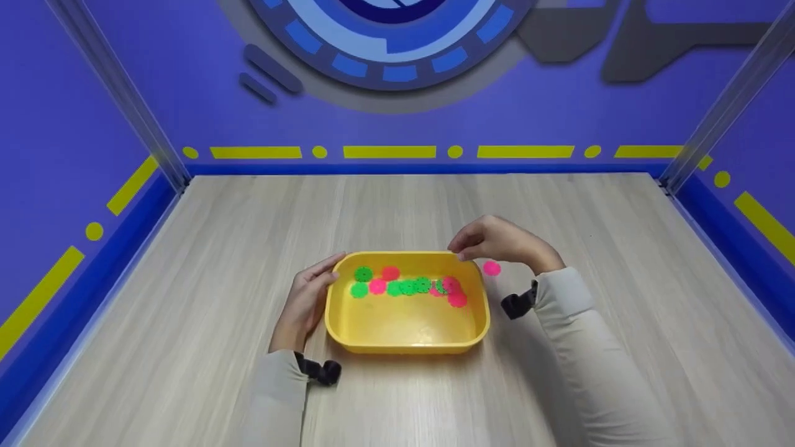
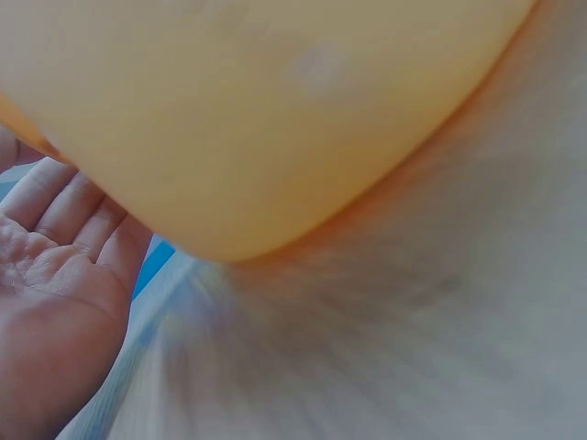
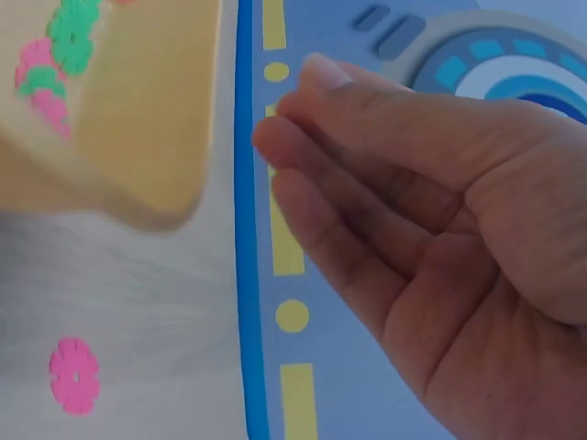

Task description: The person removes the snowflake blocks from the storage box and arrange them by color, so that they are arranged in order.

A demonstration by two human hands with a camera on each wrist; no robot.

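Observation:
A yellow plastic basin (image 1: 407,349) stands on the table in the head view. Green snowflake discs (image 1: 407,287) and pink snowflake discs (image 1: 458,299) lie in it, mostly in a row along its far half, some overlapping. My left hand (image 1: 302,305) grips the basin's left wall, thumb at the rim and fingers outside. Over the far right corner is my right hand (image 1: 502,241), its fingers loosely bent. The right wrist view shows no disc in that hand (image 3: 413,202), and a gap between its fingertips and the basin.
One pink snowflake disc (image 1: 492,268) lies on the table just right of the basin, below the right hand. The wooden tabletop (image 1: 248,217) is bordered by blue and purple panels (image 1: 397,130) at the back and both sides.

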